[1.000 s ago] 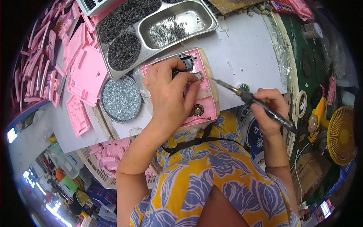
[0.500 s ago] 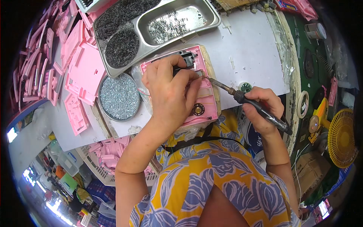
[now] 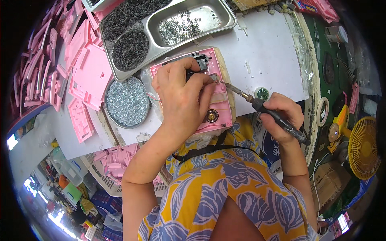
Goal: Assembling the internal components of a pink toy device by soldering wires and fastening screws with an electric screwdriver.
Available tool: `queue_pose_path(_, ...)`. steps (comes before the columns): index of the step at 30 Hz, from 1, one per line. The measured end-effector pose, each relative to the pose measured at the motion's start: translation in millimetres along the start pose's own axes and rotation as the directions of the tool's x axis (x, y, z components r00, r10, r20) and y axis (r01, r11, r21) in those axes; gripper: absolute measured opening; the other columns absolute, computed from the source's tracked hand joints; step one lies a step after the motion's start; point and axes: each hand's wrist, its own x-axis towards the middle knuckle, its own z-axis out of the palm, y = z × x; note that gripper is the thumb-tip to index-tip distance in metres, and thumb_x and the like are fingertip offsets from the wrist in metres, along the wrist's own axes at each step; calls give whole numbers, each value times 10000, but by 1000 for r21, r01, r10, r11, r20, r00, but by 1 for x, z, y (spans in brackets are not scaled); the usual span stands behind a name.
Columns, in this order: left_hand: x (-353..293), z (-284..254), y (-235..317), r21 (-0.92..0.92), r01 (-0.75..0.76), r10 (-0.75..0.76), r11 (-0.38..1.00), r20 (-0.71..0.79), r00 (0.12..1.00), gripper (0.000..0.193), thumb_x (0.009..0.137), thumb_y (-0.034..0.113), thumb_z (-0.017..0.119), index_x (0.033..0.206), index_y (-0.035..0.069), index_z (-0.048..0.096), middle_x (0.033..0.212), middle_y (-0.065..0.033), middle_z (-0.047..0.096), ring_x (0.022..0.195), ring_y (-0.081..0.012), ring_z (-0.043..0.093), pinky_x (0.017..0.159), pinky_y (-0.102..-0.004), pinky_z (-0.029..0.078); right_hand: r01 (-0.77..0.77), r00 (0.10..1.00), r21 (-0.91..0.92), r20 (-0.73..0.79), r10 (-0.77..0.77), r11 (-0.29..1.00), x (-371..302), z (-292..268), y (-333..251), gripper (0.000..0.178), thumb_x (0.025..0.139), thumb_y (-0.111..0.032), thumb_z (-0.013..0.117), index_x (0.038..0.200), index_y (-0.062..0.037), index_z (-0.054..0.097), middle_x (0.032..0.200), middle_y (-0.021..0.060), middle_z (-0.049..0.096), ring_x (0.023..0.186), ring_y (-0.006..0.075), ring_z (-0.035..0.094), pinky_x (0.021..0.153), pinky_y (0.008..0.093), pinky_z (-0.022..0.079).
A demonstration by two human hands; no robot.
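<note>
My right hand is wrapped round the black handle of a soldering iron. The iron's metal tip points left, by the upper right part of a pink plastic housing. Over the housing, my left hand has its thumb and fingers pinched together near a small metal part; what they grip is hidden. A black mechanism sits at the housing's far end, and a round speaker-like part at its near end. Thin wires show left of my left hand.
A metal tray of springs lies at the back. Left of the housing stands a round dish of small screws, beside pink panels. A small green round container sits near the iron. A yellow fan is at the right.
The soldering iron's tip has shifted slightly right, away from the small metal part, as my right hand moved a little. My left hand stays almost in place.
</note>
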Motion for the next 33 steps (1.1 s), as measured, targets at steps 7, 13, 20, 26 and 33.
queue_pose_path(7, -1, 1, -1, -11, -2, 2, 1000, -7, 1000, 155, 717, 136, 805, 843, 126, 715, 1044, -41, 610, 998, -282, 532, 864, -436, 323, 5, 999, 11, -39, -5, 1000, 2, -7, -3, 294, 789, 6, 813, 1048, -6, 675, 691, 28, 562, 574, 93, 477, 512, 248, 332)
queue_pose_path(13, -1, -2, 1, 4, 9, -9, 1000, 11, 1000, 156, 723, 134, 803, 853, 123, 716, 1046, -46, 609, 1009, -281, 540, 886, -432, 325, 13, 999, -17, -50, -14, 1000, 7, -11, -3, 300, 779, 8, 815, 1044, -6, 676, 688, 30, 556, 569, 95, 474, 510, 248, 326)
queue_pose_path(20, -1, -3, 3, 34, 9, -10, 999, 40, 999, 159, 735, 148, 798, 864, 108, 715, 1059, -56, 605, 1019, -285, 540, 893, -437, 323, 22, 999, -26, -46, -23, 999, 11, -15, -5, 300, 765, 7, 818, 1031, -11, 682, 661, 27, 528, 548, 101, 458, 497, 259, 300)
queue_pose_path(26, 2, -2, 5, 33, 13, -14, 999, 32, 999, 156, 743, 151, 781, 869, 99, 706, 1042, -71, 600, 985, -287, 536, 862, -434, 321, 26, 999, -36, -20, -26, 999, 12, -15, -3, 309, 751, -16, 835, 1019, -21, 682, 643, 27, 522, 532, 116, 462, 491, 270, 309)
queue_pose_path(33, 9, 4, 5, 77, 9, -10, 997, 10, 1000, 160, 715, 121, 782, 838, 93, 685, 945, -75, 553, 888, -272, 521, 800, -417, 329, 73, 997, -80, 18, -72, 994, 20, -5, 1, 299, 756, -52, 846, 1004, -28, 682, 636, 41, 558, 521, 147, 519, 487, 277, 364)
